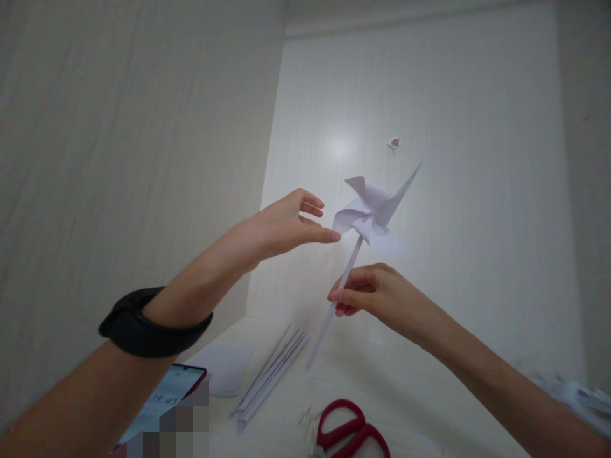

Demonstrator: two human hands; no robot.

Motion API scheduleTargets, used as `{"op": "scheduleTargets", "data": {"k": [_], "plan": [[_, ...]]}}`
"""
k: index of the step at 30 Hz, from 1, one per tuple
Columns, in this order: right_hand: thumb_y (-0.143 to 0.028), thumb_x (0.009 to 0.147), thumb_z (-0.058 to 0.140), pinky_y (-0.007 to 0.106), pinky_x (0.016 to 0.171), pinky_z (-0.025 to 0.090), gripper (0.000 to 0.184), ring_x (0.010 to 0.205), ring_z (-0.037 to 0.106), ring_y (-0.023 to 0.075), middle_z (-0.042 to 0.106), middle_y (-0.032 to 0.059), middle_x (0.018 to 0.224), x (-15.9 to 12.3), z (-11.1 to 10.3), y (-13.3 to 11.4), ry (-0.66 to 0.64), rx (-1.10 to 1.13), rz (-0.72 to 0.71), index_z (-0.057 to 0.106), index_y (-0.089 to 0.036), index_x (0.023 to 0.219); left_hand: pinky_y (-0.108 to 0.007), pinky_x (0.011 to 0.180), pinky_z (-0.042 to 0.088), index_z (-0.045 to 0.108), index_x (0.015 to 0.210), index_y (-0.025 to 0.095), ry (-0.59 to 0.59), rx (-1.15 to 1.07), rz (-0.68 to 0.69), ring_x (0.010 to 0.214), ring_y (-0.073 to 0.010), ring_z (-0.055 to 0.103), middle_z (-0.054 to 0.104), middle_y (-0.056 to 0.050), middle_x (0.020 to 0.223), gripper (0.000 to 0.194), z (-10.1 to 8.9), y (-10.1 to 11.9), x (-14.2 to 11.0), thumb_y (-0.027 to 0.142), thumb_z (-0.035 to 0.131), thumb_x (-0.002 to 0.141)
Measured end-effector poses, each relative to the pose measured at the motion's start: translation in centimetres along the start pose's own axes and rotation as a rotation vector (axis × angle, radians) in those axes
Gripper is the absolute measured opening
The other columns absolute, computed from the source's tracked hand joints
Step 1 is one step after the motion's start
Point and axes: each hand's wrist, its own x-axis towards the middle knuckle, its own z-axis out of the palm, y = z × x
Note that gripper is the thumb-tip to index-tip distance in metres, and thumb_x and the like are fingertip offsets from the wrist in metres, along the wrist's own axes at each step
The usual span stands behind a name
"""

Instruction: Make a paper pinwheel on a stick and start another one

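Closest to the camera, the left forearm (167, 318) wears a black wristband (153, 327), crossing above a lit phone (167, 388) at the worktop's (391, 375) left side. The right hand (365, 289) pinches a white stick (352, 259) between thumb and fingers. At the stick's upper end sits a white paper pinwheel (372, 213), raised in front of the back wall (453, 127), clear of the worktop. The left hand (286, 222) holds nothing, its fingers parted; the thumb tip is at the nearest blade, though whether it touches I cannot tell.

Near the worktop's back left corner lie flat white paper (229, 369) and, just beside it, a bundle of thin white rods (272, 378). Toward the near edge, small pale sticks (309, 416) lie beside red-handled scissors (351, 429). Toward the right edge is a blurred, whitish heap (575, 394); whether it is a bag, and what it contains, cannot be made out.
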Motion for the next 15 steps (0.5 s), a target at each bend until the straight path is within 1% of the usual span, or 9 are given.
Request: {"op": "scheduleTargets", "data": {"k": [2,3,4,5,7,10,12,15], "plan": [[-0.02,0.088,0.062,0.023,0.07,0.052,0.013,0.069,0.063,0.0093,0.066,0.0018,0.074,0.0,-0.1,-0.3,0.134,-0.069,-0.021,0.067,-0.01,0.082,-0.037,0.086,0.045,0.053,0.104,0.018,0.096,0.031,0.026,0.11,-0.0256,0.057,0.057,-0.011,0.123,0.049,0.2,0.2,0.1,0.038,0.073,0.064],[-0.022,0.088,0.063,0.023,0.069,0.051,0.014,0.069,0.063,0.0096,0.066,0.0014,0.074,0.0,-0.2,-0.4,0.196,-0.108,-0.025,0.067,-0.01,0.081,-0.038,0.085,0.045,0.054,0.101,0.018,0.117,0.037,0.035,0.108,-0.0261,0.057,0.06,-0.01,0.118,0.045,0.3,0.4,0.1,0.039,0.072,0.066],[-0.023,0.087,0.064,0.024,0.068,0.05,0.015,0.068,0.062,0.0097,0.066,0.001,0.073,-0.1,-0.3,-0.5,0.247,-0.146,-0.026,0.067,-0.01,0.08,-0.039,0.084,0.046,0.057,0.098,0.017,0.11,0.03,0.042,0.104,-0.026,0.059,0.062,-0.01,0.112,0.04,0.4,0.6,0.1,0.04,0.07,0.067],[-0.023,0.086,0.065,0.023,0.067,0.048,0.016,0.068,0.061,0.0097,0.065,0.0005,0.072,-0.2,-0.4,-0.7,0.284,-0.182,-0.026,0.067,-0.01,0.078,-0.038,0.082,0.047,0.059,0.094,0.017,0.075,0.01,0.049,0.1,-0.0252,0.06,0.064,-0.008,0.106,0.036,0.4,0.8,0.1,0.041,0.068,0.069],[-0.024,0.086,0.066,0.022,0.063,0.045,0.016,0.065,0.06,0.009,0.064,-0.0007,0.07,-0.3,-0.5,-0.9,0.327,-0.243,-0.028,0.066,-0.011,0.076,-0.034,0.079,0.05,0.065,0.089,0.017,-0.042,-0.054,0.058,0.094,-0.0219,0.063,0.067,-0.005,0.096,0.027,0.5,1.2,0.0,0.039,0.065,0.072],[-0.023,0.086,0.066,0.021,0.06,0.042,0.015,0.062,0.057,0.0078,0.063,-0.002,0.069,-0.4,-0.4,-1.1,0.348,-0.316,-0.036,0.067,-0.011,0.077,-0.027,0.079,0.052,0.069,0.085,0.016,-0.194,-0.153,0.07,0.093,-0.0171,0.064,0.069,-0.003,0.09,0.017,0.6,1.7,-0.2,0.029,0.06,0.077],[-0.025,0.086,0.066,0.02,0.06,0.04,0.016,0.061,0.056,0.0076,0.063,-0.0023,0.068,-0.4,-0.2,-1.2,0.361,-0.358,-0.047,0.067,-0.012,0.077,-0.025,0.08,0.051,0.07,0.083,0.016,-0.242,-0.192,0.076,0.094,-0.0157,0.064,0.071,-0.003,0.09,0.015,0.6,1.8,-0.4,0.025,0.059,0.078],[-0.026,0.086,0.066,0.02,0.058,0.037,0.018,0.059,0.053,0.0071,0.062,-0.0028,0.067,-0.2,-0.1,-1.1,0.388,-0.42,-0.063,0.066,-0.012,0.075,-0.022,0.08,0.05,0.072,0.08,0.018,-0.25,-0.233,0.081,0.093,-0.0142,0.065,0.072,-0.002,0.089,0.015,0.7,1.8,-0.5,0.024,0.059,0.078]]}}
